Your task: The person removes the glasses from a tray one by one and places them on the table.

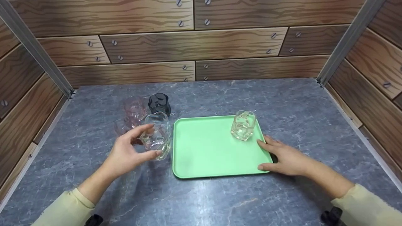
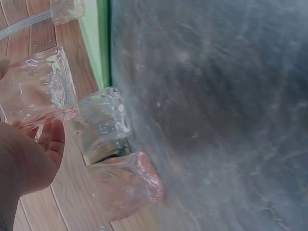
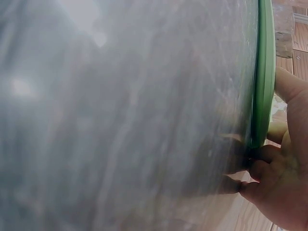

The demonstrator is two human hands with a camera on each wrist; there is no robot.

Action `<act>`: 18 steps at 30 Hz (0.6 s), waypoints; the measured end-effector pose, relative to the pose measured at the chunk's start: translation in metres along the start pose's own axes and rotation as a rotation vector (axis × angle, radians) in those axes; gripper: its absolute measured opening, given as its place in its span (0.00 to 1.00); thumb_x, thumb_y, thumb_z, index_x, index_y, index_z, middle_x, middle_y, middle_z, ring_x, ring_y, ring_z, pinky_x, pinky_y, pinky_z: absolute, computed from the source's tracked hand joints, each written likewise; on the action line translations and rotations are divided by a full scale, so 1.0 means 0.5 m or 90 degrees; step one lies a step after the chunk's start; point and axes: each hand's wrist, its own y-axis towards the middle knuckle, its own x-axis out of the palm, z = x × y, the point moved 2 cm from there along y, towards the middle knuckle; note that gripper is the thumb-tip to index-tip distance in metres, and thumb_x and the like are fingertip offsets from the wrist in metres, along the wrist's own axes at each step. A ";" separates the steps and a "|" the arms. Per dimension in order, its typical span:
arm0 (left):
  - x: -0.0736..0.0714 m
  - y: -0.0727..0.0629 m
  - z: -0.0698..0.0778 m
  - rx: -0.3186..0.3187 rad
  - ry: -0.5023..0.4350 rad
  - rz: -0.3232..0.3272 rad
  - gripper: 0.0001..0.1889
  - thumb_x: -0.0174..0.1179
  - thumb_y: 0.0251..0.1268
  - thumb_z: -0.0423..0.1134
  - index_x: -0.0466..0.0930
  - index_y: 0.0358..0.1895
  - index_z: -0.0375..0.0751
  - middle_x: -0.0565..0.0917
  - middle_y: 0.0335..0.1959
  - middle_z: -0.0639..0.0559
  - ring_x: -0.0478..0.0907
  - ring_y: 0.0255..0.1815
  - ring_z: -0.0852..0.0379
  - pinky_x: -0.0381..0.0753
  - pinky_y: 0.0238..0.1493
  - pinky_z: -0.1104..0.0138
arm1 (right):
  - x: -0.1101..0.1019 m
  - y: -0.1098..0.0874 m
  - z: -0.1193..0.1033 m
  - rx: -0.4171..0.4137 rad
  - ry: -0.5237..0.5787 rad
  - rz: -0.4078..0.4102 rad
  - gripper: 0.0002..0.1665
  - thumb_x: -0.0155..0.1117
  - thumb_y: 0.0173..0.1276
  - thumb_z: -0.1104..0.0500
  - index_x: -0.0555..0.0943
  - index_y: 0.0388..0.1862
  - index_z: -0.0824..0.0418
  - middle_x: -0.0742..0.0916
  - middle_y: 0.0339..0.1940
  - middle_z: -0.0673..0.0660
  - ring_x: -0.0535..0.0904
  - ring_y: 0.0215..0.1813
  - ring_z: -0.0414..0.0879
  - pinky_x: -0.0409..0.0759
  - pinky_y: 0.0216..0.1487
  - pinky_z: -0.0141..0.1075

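My left hand grips a clear, wavy-sided drinking glass between thumb and fingers, just off the left edge of a green tray. In the left wrist view the held glass appears raised above the table. My right hand holds the tray's right edge, with thumb and index finger over the rim and the other fingers curled at its outer side, as the right wrist view shows. Another clear glass stands in the tray's far right corner.
Behind the left hand stand a dark glass and a pinkish glass, with another see-through glass partly hidden by the hand. Wood-patterned walls enclose the grey marbled table at the back and sides.
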 end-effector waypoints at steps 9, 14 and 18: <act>0.005 -0.015 -0.025 -0.012 0.012 0.002 0.44 0.86 0.49 0.44 0.78 0.73 0.46 0.85 0.61 0.54 0.81 0.53 0.52 0.83 0.56 0.50 | 0.000 0.001 0.001 0.003 -0.001 -0.001 0.63 0.63 0.67 0.22 0.61 0.86 0.60 0.58 0.85 0.74 0.54 0.81 0.77 0.59 0.75 0.72; 0.009 -0.018 -0.037 -0.014 0.002 -0.001 0.44 0.86 0.49 0.43 0.77 0.73 0.43 0.85 0.62 0.52 0.81 0.55 0.50 0.82 0.57 0.50 | 0.001 0.001 0.003 0.003 -0.001 -0.001 0.63 0.63 0.67 0.21 0.61 0.86 0.60 0.58 0.85 0.73 0.54 0.81 0.76 0.59 0.75 0.72; 0.013 -0.021 -0.044 -0.023 0.004 -0.003 0.45 0.86 0.50 0.45 0.76 0.73 0.42 0.85 0.62 0.51 0.81 0.55 0.50 0.82 0.57 0.51 | 0.001 0.000 0.004 -0.004 0.000 0.004 0.62 0.64 0.68 0.22 0.62 0.85 0.61 0.59 0.85 0.73 0.55 0.81 0.76 0.59 0.75 0.72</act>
